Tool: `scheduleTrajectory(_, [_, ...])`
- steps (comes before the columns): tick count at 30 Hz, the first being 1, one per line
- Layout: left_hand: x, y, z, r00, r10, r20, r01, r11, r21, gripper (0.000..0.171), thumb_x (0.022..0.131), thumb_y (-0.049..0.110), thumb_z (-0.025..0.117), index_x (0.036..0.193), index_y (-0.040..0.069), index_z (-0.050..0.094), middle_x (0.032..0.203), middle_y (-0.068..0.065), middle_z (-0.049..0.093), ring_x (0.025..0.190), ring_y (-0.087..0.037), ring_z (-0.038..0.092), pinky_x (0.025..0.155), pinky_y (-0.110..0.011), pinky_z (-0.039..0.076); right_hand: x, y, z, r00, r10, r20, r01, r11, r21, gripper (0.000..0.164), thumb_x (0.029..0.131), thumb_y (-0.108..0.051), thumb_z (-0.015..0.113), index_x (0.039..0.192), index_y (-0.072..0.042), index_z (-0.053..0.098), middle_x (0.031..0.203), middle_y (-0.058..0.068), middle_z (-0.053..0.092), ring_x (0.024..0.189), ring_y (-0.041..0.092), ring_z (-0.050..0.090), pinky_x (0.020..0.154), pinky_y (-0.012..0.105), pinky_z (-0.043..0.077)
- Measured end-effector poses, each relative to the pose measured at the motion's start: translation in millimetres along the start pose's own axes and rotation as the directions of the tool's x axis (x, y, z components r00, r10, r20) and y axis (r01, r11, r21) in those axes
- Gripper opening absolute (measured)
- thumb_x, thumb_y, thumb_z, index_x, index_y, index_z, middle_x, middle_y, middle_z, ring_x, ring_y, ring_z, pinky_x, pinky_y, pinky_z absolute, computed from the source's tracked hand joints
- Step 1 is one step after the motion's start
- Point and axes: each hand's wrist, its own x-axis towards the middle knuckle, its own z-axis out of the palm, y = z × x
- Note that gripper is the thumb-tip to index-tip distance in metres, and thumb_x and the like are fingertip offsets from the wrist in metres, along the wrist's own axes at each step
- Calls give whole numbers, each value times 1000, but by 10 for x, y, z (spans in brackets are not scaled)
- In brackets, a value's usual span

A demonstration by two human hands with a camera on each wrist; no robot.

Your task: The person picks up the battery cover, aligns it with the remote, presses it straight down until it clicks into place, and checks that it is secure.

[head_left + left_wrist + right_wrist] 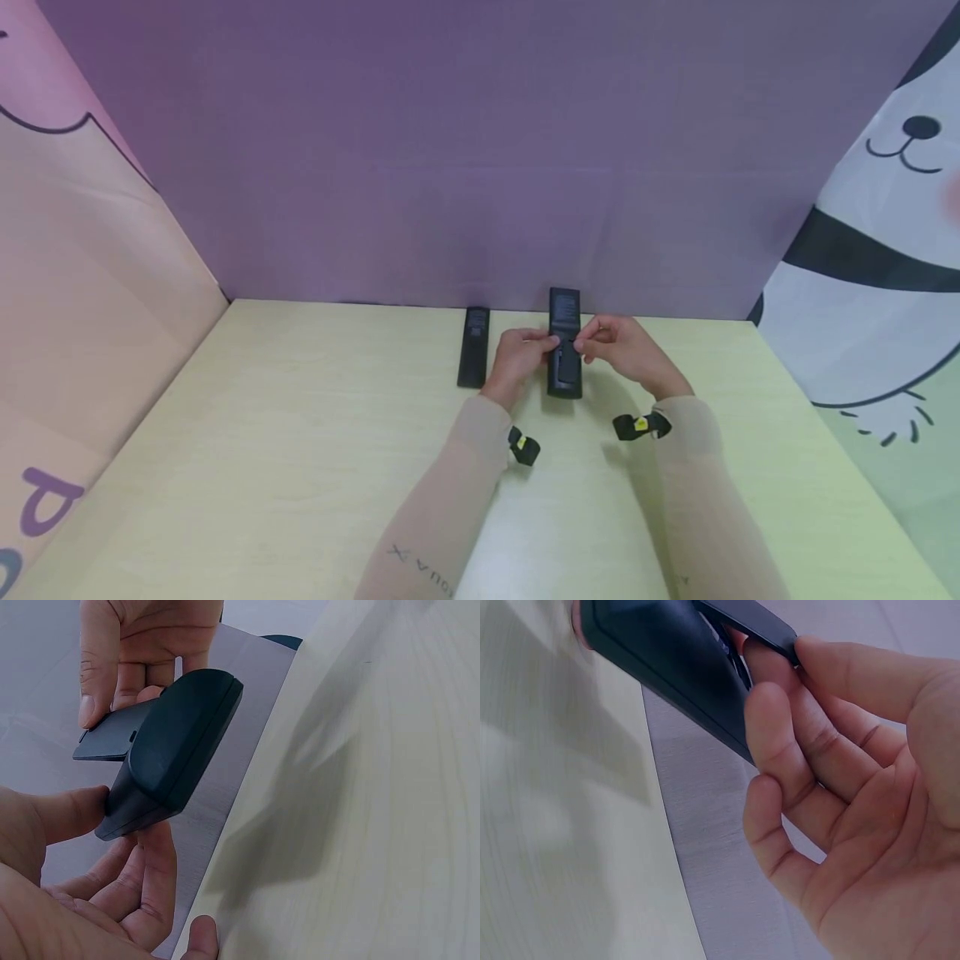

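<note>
A black remote control (565, 309) is raised over the table near its back edge, its back turned up. My left hand (516, 363) grips it by the side, with the thumb on one face and fingers curled beneath. At its other side, my right hand (632, 355) pinches the battery cover (112, 736) between thumb and fingers. The cover stands tilted away from the remote's body, one end still against it. In the right wrist view a dark gap shows under the lifted cover (754, 622); the compartment's inside is mostly hidden.
A second, slimmer black remote control (473, 348) lies on the pale wooden table (300, 433), left of my left hand. Behind the table rises a purple backdrop (450, 167). Printed panels stand at the left and at the right (862, 333).
</note>
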Motion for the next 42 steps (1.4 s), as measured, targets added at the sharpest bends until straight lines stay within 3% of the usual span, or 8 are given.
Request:
scheduleTrajectory(20, [-6, -11, -6, 1000, 17, 15, -17, 1000, -6, 29, 93, 16, 75, 118, 1, 74, 113, -11, 75, 84, -16, 69, 93, -37, 56, 15, 19, 39, 1000, -18, 7, 18, 1000, 10, 13, 101, -16, 64, 104, -4, 67, 89, 9, 74, 86, 23, 67, 90, 45, 49])
scheduleTrajectory(31, [1, -5, -1, 1000, 12, 10, -12, 1000, -3, 28, 94, 15, 74, 118, 2, 74, 111, -11, 75, 83, -15, 68, 95, -41, 56, 33, 35, 60, 1000, -4, 9, 4, 1000, -9, 14, 101, -19, 65, 103, -6, 68, 91, 13, 71, 88, 35, 63, 81, 43, 48])
scheduleTrajectory(38, [-15, 3, -2, 1000, 25, 10, -25, 1000, 8, 27, 93, 16, 75, 116, 2, 75, 112, -11, 76, 81, -14, 65, 95, -43, 55, 38, 61, 61, 999, -45, 9, 45, 999, -16, 15, 101, -17, 66, 102, -3, 69, 97, 15, 72, 80, 19, 62, 79, 40, 54])
scheduleTrajectory(42, [-9, 4, -6, 1000, 16, 11, -17, 1000, 10, 27, 93, 16, 75, 116, 3, 75, 112, -11, 75, 82, -15, 65, 95, -42, 55, 44, 73, 61, 999, -49, 11, 49, 999, -20, 15, 101, -18, 66, 102, -3, 69, 98, 15, 72, 79, 18, 62, 78, 39, 54])
